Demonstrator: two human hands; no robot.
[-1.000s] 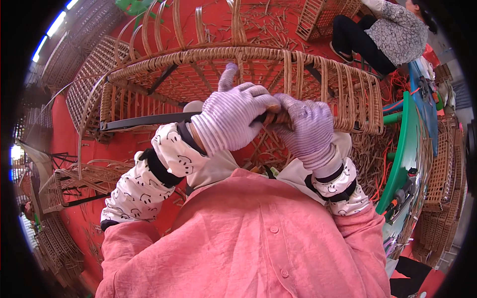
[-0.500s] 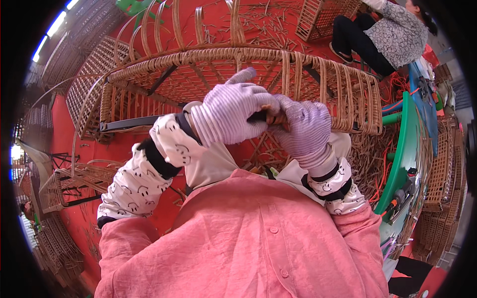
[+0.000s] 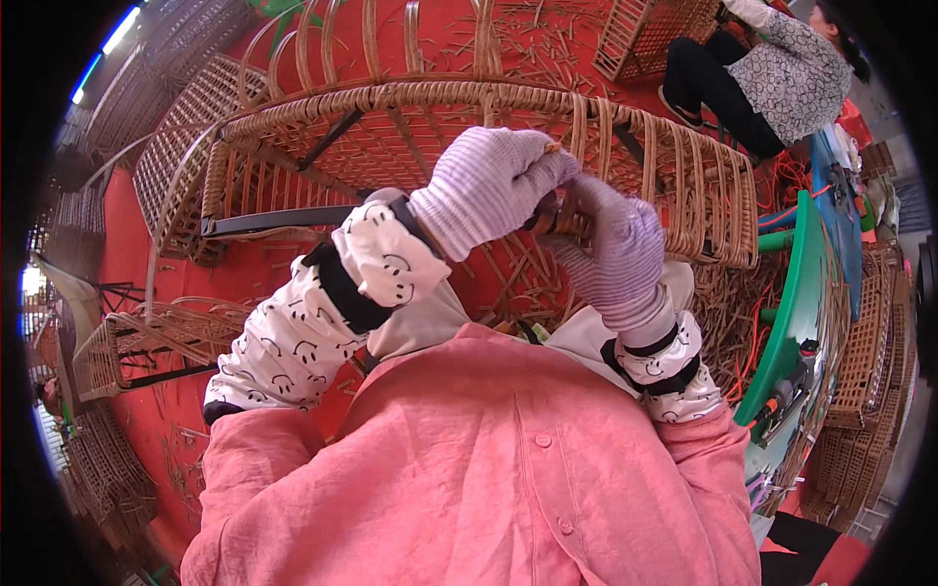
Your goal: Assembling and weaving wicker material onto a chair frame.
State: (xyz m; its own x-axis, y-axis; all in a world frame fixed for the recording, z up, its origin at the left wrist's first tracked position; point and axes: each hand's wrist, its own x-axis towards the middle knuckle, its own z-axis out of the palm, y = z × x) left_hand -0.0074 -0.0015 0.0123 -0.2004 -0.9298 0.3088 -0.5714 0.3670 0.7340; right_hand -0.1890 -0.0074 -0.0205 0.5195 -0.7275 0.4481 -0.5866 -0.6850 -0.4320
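- In the head view, a woven cane basket frame is seen lying crosswise in front of the wearer's lap, its near side toward the body.
- The front rail, black where it is left bare at the left, is partly wrapped in brown cane near its middle, where both gloved hands are brought together.
- The right hand, in a striped pale purple glove, is curled closed around the wrapped part of the rail.
- The left hand, gloved to match, is placed just beside it with fingers bent and fingertips touching the right; whether a cane strip is pinched there cannot be told.
- Cane loops are left standing along the frame's far edge.
- Cane scraps are strewn over the red floor.
- At right, a power tool is laid on a green-edged table, with more woven baskets stacked beyond.
- At upper right, a co-worker in a patterned top is seen seated near another woven basket.
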